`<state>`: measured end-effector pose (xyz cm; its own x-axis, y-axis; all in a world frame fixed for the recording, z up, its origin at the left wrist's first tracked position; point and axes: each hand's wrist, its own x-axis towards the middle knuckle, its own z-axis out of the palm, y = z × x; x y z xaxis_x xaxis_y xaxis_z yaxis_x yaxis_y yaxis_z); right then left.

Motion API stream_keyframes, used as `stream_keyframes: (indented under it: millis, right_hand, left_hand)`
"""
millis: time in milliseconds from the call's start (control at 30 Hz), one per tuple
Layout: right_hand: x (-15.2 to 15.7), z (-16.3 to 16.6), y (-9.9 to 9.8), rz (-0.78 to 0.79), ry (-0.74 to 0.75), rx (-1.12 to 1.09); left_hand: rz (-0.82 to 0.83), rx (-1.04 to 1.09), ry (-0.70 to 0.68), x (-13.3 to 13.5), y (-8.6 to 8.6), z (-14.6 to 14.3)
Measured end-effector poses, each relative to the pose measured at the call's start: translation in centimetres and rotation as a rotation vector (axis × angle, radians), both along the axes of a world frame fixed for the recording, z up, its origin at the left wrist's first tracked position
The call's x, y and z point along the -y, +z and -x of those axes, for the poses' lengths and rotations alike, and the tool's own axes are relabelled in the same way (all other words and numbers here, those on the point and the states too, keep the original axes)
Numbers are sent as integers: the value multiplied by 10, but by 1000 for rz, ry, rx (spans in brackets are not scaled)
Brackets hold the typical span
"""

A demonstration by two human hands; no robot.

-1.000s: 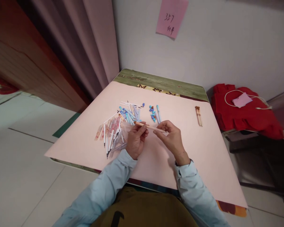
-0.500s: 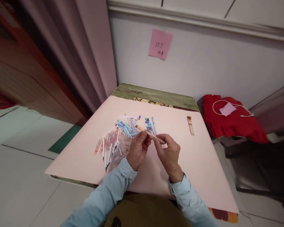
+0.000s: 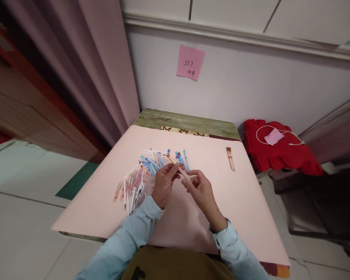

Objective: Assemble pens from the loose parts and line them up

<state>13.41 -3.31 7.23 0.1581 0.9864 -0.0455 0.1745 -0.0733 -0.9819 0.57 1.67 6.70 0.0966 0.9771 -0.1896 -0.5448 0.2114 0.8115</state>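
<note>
Both my hands hold one thin tan pen (image 3: 177,168) over a pink sheet (image 3: 105,194) that covers the table. My left hand (image 3: 163,184) pinches the pen near its upper end. My right hand (image 3: 200,190) pinches the lower end with its fingertips. Just beyond my left hand lies a pile of pen parts (image 3: 140,175), white refills, pink barrels and blue barrels. A small cluster of blue pens with caps (image 3: 181,157) lies behind the hands. Two assembled tan pens (image 3: 230,158) lie side by side to the right.
A pink sticky note (image 3: 190,62) hangs on the wall. A red cloth (image 3: 280,151) with a white cable and a pink slip sits to the right of the table. A curtain (image 3: 105,58) hangs at the left. The green table edge (image 3: 186,118) shows at the back.
The camera has tilted up, so the table sits lower in the picture. My hands have drawn closer together on the pen, which now tilts more steeply.
</note>
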Motion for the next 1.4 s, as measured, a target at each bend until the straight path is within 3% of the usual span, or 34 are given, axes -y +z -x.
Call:
stream_keyframes:
  millis: [133,300,467,667,867,1100,1200,1400]
  right_hand:
    - [-3,2,-1,36,-27,-197]
    - [-4,2,1,192,47,-398]
    - [-4,1,0,109,-3,-399]
    - [-1,0,-6,215,50,-433]
    - [1,0,-6,133,13,-457]
    - [5,-3,-3,418,300,-843]
    - [6,-3,-4,303,301,-717]
    - [9,2,-13,63,93,-289]
  left_hand:
    - [-3,-38,-36,-8,0,3]
    - [2,-62,-114,-11,3,5]
    - [-5,-112,-117,-15,6,9]
    - [-33,-160,-169,-14,4,12]
    - [-86,-230,-244,-11,7,12]
    - [-19,-94,-356,-5,15,14]
    - [-39,-129,-344,-4,16,15]
    - [-92,-278,-240,2,14,10]
